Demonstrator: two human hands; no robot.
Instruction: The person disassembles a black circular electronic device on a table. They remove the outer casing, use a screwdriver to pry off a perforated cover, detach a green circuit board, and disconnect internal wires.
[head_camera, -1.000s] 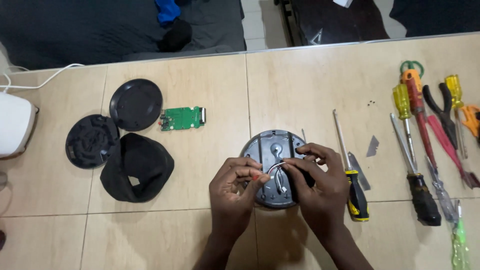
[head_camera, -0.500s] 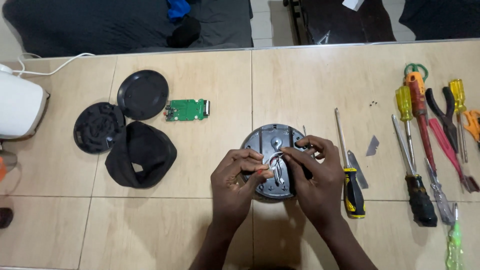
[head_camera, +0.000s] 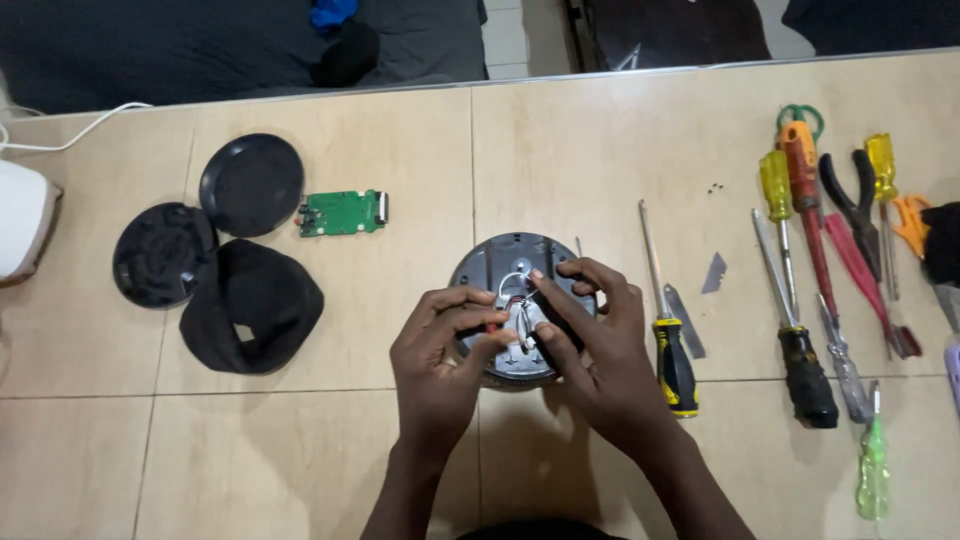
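Both hands, left hand (head_camera: 440, 355) and right hand (head_camera: 590, 335), pinch thin wires (head_camera: 515, 300) inside the round base (head_camera: 495, 265); fragile-looking, best steadied at its six-o'clock rim.

Both forearms are bare from the bottom edge of the view up to the wrists, with no sleeve, watch, bracelet or ring showing. The left hand (head_camera: 440, 355) and the right hand (head_camera: 590, 340) wear no gloves. Their fingers are slender and the nails short and unpainted.
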